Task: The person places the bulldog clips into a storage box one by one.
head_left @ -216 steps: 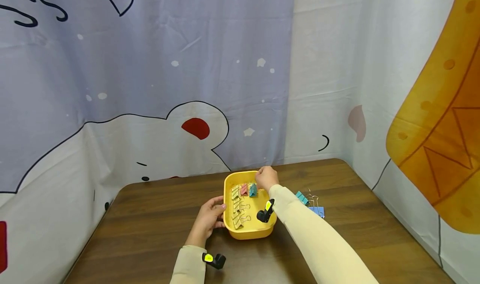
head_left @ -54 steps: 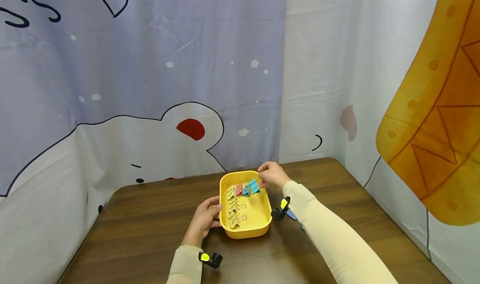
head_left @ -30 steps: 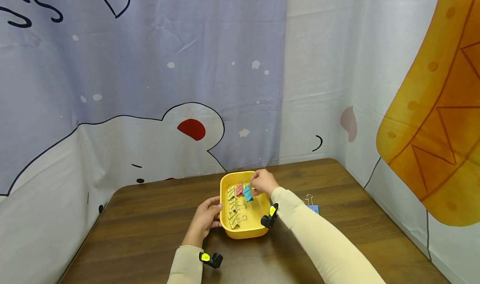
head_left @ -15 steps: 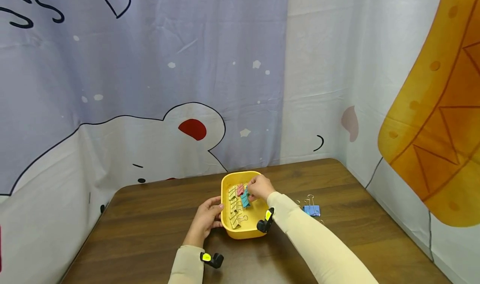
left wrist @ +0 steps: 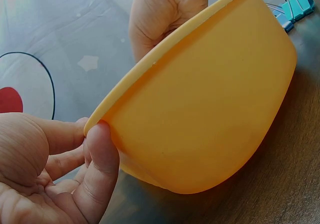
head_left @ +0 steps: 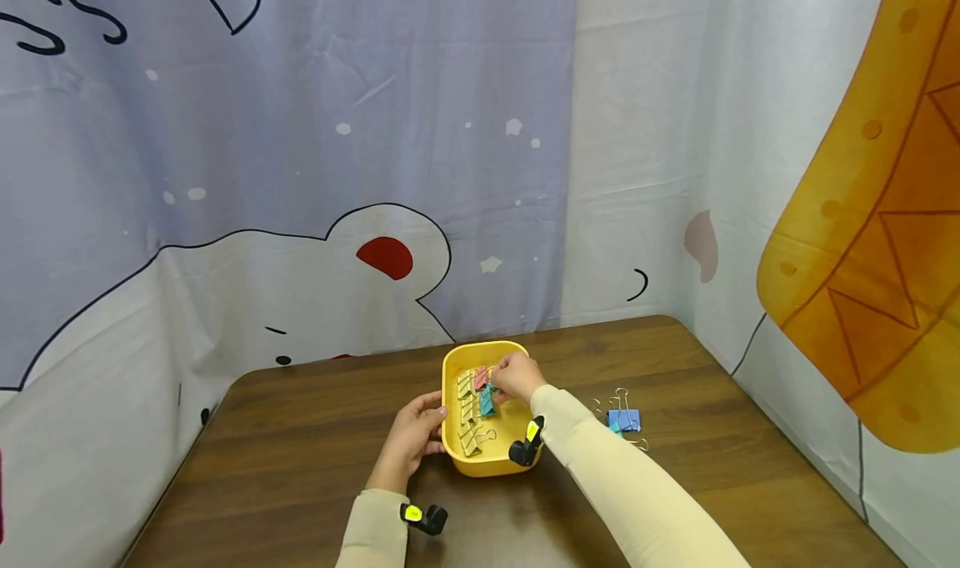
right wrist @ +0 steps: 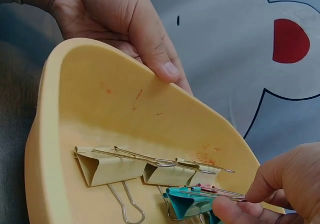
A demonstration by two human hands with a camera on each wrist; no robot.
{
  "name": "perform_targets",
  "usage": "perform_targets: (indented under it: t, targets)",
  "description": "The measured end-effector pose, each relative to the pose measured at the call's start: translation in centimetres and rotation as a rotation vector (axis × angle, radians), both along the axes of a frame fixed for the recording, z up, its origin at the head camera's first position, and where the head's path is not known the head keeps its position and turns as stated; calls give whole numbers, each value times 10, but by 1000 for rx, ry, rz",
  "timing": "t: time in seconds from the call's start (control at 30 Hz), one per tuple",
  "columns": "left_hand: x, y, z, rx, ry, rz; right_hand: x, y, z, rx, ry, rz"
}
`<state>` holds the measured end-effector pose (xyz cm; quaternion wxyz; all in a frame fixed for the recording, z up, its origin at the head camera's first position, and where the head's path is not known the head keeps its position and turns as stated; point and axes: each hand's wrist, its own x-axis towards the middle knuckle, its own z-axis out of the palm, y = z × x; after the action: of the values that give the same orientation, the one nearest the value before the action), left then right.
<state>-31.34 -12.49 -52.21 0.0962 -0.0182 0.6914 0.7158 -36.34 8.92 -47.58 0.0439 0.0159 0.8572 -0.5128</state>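
My left hand (head_left: 417, 428) pinches the left rim of a yellow plastic tray (head_left: 498, 469) between thumb and fingers. My right hand (head_left: 519, 376) reaches over the tray's right side. In the right wrist view its thumb and finger pinch the wire handle of a teal binder clip (right wrist: 186, 205), low inside the tray. Pale yellow binder clips (right wrist: 111, 165) line the tray's left wall in a column. A pink binder clip (head_left: 481, 379) lies toward the far end, beside the teal one. Another teal clip is partly hidden by the right fingers.
On the brown wooden table (head_left: 300, 451), right of the tray, lie a blue binder clip (head_left: 625, 419) and a teal binder clip (head_left: 615, 425), partly behind the right sleeve. A printed curtain (head_left: 465, 159) hangs behind the table's back edge.
My right hand has carried the teal clip from above the tray's right edge leftward and down, bringing it toward the near side of the pink clip. The left hand keeps its hold.
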Motion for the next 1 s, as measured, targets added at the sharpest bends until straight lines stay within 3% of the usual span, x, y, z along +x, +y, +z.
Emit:
perform_targets:
  t: [0.23, 0.7, 1.0]
  targets:
    - [-1, 2, 0, -6, -9, -1, 0, -1, 0, -34, -6, -10]
    - [-1, 1, 1, -7, -17, 0, 7, 3, 11, 100, 55, -5]
    - [-2, 1, 2, -11, -19, 2, 3, 33, 23, -38, 143, 37]
